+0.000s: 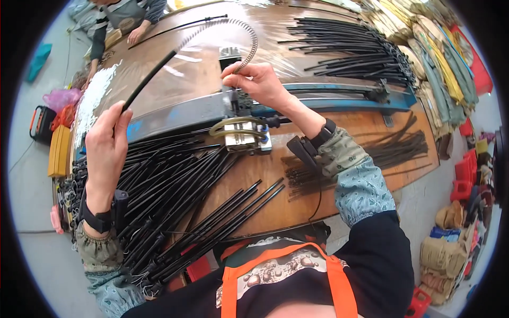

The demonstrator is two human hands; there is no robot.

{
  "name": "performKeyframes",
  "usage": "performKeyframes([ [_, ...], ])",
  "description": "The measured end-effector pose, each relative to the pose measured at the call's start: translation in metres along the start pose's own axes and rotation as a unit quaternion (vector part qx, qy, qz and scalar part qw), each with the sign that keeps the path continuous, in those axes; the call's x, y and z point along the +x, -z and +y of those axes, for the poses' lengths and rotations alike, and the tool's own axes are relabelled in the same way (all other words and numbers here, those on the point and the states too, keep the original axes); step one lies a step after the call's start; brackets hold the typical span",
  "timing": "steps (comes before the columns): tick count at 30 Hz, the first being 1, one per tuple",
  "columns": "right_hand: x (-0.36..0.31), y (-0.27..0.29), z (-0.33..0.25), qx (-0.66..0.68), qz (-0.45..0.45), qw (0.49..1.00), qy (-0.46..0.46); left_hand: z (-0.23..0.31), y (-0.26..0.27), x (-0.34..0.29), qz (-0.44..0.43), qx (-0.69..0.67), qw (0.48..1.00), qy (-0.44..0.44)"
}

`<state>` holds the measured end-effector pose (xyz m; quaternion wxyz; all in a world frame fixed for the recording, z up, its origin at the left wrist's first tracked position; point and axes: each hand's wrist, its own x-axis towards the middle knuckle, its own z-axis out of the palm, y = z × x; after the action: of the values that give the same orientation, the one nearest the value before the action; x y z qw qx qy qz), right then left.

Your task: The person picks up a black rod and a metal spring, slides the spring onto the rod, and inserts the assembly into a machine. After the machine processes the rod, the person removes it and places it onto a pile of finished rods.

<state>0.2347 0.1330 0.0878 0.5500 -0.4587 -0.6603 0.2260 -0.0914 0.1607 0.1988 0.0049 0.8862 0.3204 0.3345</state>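
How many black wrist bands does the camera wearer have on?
2: left band behind the left hand, which holds a black tube; right band behind the right hand, which holds a coiled spring.

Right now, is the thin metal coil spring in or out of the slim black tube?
At least partly out: the spring arches bare from the tube to the right hand; any part inside is hidden.

A long blue metal rail (177, 113) was laid across the brown wooden desk (360, 120). Thin black rods (159, 193) were piled before it on the left, dark slender strips (408, 146) before it on the right. Behind it, at right, more thin black rods (350, 42) were spread. Above the desk, a coiled silver metal spring (255, 40) was held right of a slim black tube (150, 76).
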Motion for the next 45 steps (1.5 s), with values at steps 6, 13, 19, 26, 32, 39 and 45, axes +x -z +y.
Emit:
performKeyframes([
  [6, 0.016, -0.014, 0.005, -0.05, -0.062, 0.997, -0.018, -0.035, 0.005, -0.036, -0.031, 0.027, 0.996, 0.084],
  [13, 0.041, -0.043, 0.007, -0.292, -0.166, 0.94, 0.058, -0.043, -0.007, -0.028, -0.013, 0.021, 0.998, 0.066],
  [19, -0.007, 0.042, 0.026, -0.445, -0.03, 0.881, 0.16, -0.071, -0.021, -0.034, -0.043, 0.065, 0.996, 0.031],
  [26, -0.087, 0.159, 0.01, -0.526, 0.022, 0.843, 0.111, -0.039, -0.12, 0.015, -0.098, -0.025, 0.989, -0.107],
  [32, -0.102, 0.166, 0.022, -0.526, 0.002, 0.85, 0.034, -0.015, -0.157, 0.028, -0.161, -0.025, 0.984, -0.074],
  [39, -0.103, 0.157, 0.035, -0.497, 0.047, 0.866, 0.04, -0.018, -0.168, 0.023, -0.124, -0.079, 0.986, -0.075],
  [45, -0.108, 0.16, 0.037, -0.507, 0.042, 0.859, 0.055, -0.01, -0.185, 0.028, -0.072, -0.138, 0.984, -0.088],
])
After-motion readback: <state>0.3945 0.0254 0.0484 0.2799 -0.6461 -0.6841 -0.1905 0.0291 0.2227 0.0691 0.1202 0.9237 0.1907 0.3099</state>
